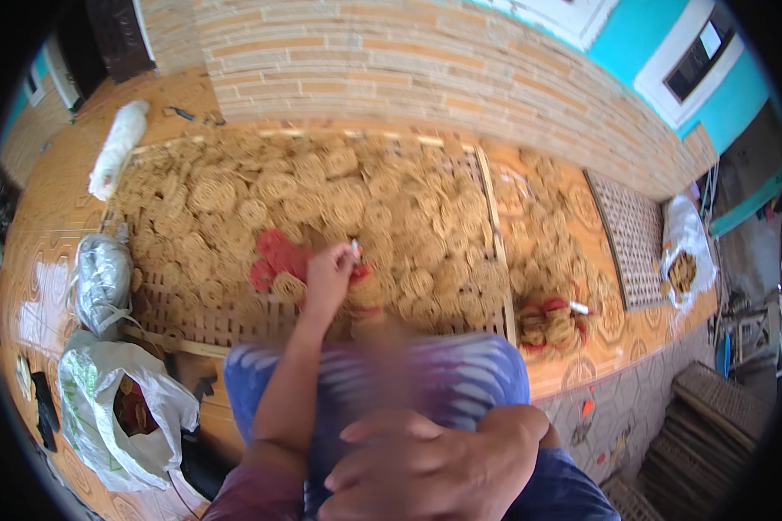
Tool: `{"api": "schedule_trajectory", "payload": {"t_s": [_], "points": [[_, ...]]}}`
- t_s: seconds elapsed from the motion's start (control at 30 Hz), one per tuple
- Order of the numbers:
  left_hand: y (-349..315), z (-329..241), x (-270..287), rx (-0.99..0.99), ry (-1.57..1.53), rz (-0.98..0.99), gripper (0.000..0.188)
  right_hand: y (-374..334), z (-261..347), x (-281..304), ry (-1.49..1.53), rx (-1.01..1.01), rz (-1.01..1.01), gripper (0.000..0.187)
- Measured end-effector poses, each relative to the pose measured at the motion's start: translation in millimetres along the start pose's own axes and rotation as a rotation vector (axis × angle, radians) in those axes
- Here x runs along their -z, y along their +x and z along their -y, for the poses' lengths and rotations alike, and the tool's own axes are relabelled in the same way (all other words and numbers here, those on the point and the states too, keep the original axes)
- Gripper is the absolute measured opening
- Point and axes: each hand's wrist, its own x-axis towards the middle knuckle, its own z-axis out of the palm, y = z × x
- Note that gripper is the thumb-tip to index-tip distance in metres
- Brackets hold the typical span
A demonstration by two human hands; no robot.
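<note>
My left hand (328, 276) reaches over a wide spread of flat tan spiral coils (347, 204). Its fingers are pinched on a small white object (354, 250), whose kind I cannot make out. Several red coils (280, 252) lie just left of this hand, and more red shows beneath its fingers. Close in front of me is my right hand (434, 473), raised above my lap and pointing left. Its fingers look partly bent, but blur hides whether they hold anything. A vertical smear passes above it.
The coils lie on a woven lattice panel (208, 326) with wooden edges. A coil bundle with red bands (552, 328) sits at its right. White sacks (139, 425) stand at left, and another sack (691, 247) at far right near a leaning lattice panel (630, 239).
</note>
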Motion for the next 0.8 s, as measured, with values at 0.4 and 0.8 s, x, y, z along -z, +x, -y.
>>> {"api": "schedule_trajectory", "payload": {"t_s": [0.4, 0.8], "points": [[7, 11, -14, 0.06, -0.186, 0.129, 0.015, -62, -82, 127, -0.449, -0.56, -0.36, 0.014], [27, 20, -48, 0.285, -0.508, 0.367, 0.019, -207, -291, 142, -1.253, -0.806, 0.154, 0.048]]}}
